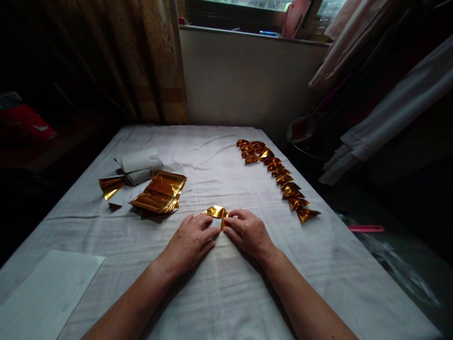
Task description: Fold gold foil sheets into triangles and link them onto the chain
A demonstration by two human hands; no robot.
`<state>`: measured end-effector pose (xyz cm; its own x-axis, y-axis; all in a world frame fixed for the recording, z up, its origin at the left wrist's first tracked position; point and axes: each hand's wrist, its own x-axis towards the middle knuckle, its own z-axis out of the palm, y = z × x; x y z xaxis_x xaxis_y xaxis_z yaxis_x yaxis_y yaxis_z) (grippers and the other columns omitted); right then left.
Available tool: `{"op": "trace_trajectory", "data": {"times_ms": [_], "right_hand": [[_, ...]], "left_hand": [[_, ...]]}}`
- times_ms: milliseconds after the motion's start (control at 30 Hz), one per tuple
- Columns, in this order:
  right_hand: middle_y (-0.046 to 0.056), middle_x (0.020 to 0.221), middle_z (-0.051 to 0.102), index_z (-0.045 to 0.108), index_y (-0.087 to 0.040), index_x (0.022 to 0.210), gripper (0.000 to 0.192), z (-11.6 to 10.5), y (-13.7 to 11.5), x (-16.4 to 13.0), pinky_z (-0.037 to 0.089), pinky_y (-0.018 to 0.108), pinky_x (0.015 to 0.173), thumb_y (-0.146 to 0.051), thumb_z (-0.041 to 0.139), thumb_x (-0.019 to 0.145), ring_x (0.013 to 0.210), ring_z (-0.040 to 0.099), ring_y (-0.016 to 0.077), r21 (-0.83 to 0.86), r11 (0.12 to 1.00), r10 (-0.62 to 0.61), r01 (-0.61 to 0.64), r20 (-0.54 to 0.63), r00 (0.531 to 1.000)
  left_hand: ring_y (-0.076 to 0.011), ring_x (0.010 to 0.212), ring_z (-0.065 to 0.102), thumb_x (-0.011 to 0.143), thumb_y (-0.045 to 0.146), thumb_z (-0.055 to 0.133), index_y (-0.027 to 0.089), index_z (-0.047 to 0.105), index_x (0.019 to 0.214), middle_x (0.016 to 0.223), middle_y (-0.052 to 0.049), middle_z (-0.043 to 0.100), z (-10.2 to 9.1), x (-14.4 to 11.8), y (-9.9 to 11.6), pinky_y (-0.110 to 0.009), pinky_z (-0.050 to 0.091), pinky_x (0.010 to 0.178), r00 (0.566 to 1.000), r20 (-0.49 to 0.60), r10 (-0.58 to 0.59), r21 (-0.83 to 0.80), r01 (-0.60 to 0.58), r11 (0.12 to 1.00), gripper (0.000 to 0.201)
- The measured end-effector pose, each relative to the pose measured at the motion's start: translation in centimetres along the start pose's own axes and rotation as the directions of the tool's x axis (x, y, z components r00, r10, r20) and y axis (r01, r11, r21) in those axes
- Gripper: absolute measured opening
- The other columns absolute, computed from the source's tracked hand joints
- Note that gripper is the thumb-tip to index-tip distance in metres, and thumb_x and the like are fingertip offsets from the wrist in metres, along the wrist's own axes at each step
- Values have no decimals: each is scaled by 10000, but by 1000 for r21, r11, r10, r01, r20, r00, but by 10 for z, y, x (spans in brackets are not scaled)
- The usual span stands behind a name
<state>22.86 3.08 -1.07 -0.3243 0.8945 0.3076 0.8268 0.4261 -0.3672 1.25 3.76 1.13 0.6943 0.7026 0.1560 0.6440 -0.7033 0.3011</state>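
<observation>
While the left hand (191, 242) and right hand (247, 231) pinch one gold foil piece (215, 211), roughly twelve folded ones (279, 177) line the white-clothed tabletop's (226, 293) right edge below a window (247, 9).

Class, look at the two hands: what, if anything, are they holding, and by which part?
Both the left hand and right hand pinch a small folded gold foil piece at its near edge, against the white cloth.

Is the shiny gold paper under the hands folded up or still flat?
Folded. The gold paper shows creased, angled flaps, and both the left hand and right hand press it on the white cloth.
</observation>
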Motion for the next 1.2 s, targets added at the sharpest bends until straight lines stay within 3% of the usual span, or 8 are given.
{"op": "trace_trajectory", "data": {"times_ms": [233, 400, 600, 767, 967, 1200], "right_hand": [[54, 1084, 704, 742, -258, 990, 156, -10, -8, 5, 467, 304, 836, -312, 680, 857, 941, 623, 199, -116, 993, 12, 0, 105, 994], [56, 1096, 703, 734, -252, 977, 194, -12, -17, 7, 443, 326, 799, -381, 698, 838, 941, 619, 222, -184, 982, 54, -30, 128, 990], [92, 1084, 701, 708, -207, 955, 257, -6, -28, 5, 414, 339, 785, -419, 723, 812, 941, 607, 240, -226, 972, 91, -70, 81, 993], [90, 1046, 707, 688, -192, 914, 227, 2, -29, 4, 390, 346, 760, -403, 706, 832, 916, 605, 239, -237, 968, 94, -80, 49, 994], [96, 1036, 712, 682, -189, 901, 166, 8, -30, 3, 373, 355, 751, -347, 667, 853, 906, 601, 238, -249, 965, 88, -83, 9, 996], [102, 1004, 721, 694, -182, 881, 141, 7, -31, 7, 368, 353, 726, -305, 626, 879, 862, 602, 239, -307, 949, 108, -79, 79, 991]], "left_hand": [[-231, 1171, 579, 895, 171, 578, 212, 616, 1126, 1253, -84, 630, 8, -3, -31, -400, 477, 1016, 981, -192, -28, -105, 8, 994, 238], [-203, 1073, 633, 913, 188, 546, 215, 520, 1249, 1175, -67, 670, 8, -3, -43, -367, 516, 949, 972, -227, -54, -135, 24, 991, 338], [-215, 933, 645, 912, 239, 573, 191, 564, 1047, 996, -60, 686, 16, 3, -40, -382, 528, 861, 946, -297, -131, -102, 105, 989, 143], [-213, 975, 639, 917, 228, 575, 200, 627, 898, 1017, -54, 702, 17, 8, -38, -386, 516, 889, 952, -267, -146, -124, 117, 985, 62], [-216, 1068, 640, 904, 271, 610, 235, 700, 1093, 1130, -68, 708, 13, 6, -48, -380, 509, 948, 977, -211, -32, -74, 17, 997, 212], [-238, 1058, 646, 876, 268, 667, 244, 708, 1108, 1136, -70, 712, 9, 7, -45, -400, 506, 938, 989, -147, -32, 43, 39, 998, 237]]}}
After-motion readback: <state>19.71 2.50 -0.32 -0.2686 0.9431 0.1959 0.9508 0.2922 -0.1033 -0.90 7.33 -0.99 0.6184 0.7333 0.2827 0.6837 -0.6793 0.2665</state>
